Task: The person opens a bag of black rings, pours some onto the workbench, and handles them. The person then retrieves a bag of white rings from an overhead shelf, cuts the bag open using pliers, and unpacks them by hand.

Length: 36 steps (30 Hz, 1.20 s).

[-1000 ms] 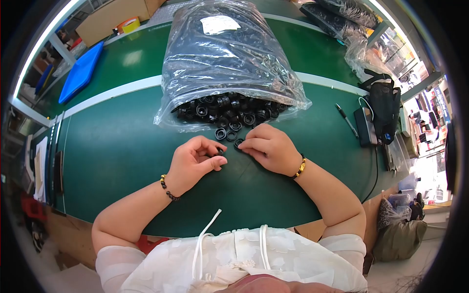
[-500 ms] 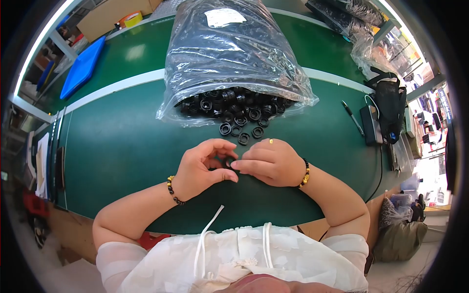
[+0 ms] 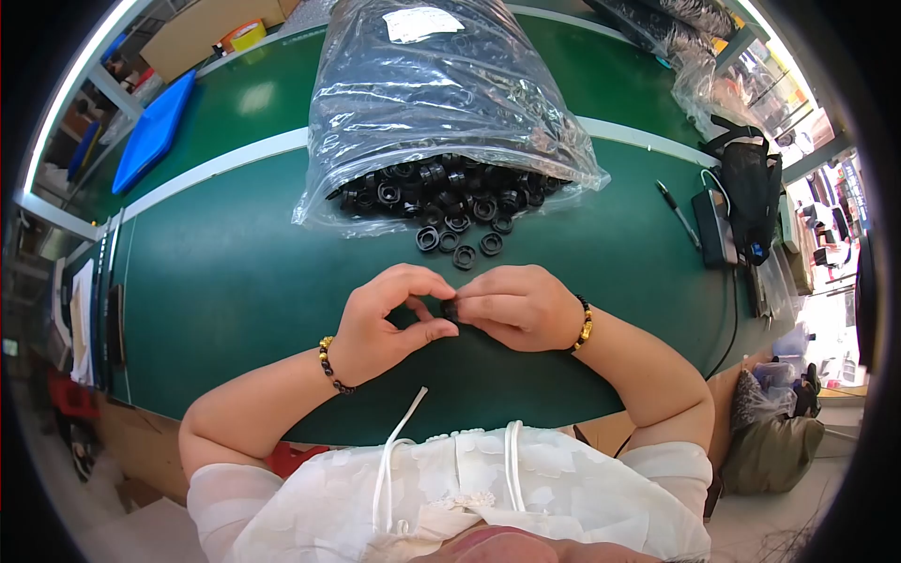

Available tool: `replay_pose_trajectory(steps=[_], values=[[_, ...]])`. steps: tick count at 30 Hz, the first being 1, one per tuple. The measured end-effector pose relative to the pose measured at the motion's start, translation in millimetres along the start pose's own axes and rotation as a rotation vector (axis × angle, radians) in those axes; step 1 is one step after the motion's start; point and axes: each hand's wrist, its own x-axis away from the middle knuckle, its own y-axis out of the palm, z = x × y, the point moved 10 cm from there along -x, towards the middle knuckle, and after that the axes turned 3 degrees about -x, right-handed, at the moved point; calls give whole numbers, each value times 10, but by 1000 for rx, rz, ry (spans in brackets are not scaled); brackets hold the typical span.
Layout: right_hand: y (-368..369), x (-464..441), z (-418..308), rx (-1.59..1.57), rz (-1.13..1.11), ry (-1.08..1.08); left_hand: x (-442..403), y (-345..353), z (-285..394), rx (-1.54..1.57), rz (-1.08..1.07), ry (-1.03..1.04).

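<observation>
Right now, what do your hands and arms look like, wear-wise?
Left hand and right hand: no gloves. Left bracelet: round dark beads with gold-coloured ones. Right bracelet: black beads, chunkier gold-coloured piece. Left sleeve and right sleeve: white, sheer-looking, ending above the elbows; forearms uncovered. No cables or markings visible on either arm.

Your rings read black throughout; held piece, black too. Bag: colourless, clear, white label. Your worktop: plain dark green, pale grey strip across. Your left bracelet and right bracelet: black beads broken by gold. Your top: white, tonal petal-like patches; drawstrings white. Tray: solid blue. Tape roll: yellow. Carton: brown. Sack: olive. Power brick: black, white cable.
</observation>
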Motion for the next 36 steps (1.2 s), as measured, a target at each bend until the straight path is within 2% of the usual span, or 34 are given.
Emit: replay_pose_trajectory(steps=[2,6,8,13,15,16,22,26,31,33,35,36], values=[[-28,-33,33,-63,58,60,27,-122,44,-114,160,-25],[24,-46,11,-141,-20,86,72,-140,-50,-107,89,-52],[12,-27,97,-126,-16,141,91,-90,-190,28,82,-237],[-29,-34,159,-127,24,137,45,20,-452,235,-20,-380],[65,-5,246,-79,-85,225,29,19,-521,542,54,-441],[68,-1,263,-78,-85,225,38,57,-538,630,-1,-493],[60,14,299,-115,-80,252,60,40,-668,822,76,-632],[68,19,308,-105,-93,248,67,44,-646,833,70,-618],[55,20,283,-105,-53,189,88,17,-623,583,53,-597],[0,-1,246,53,-70,182,111,5,-609,533,76,-569],[-74,-17,256,111,-7,164,2,-141,-257,-109,85,-234],[-145,-22,254,166,59,148,0,-133,-257,-178,67,-266]])
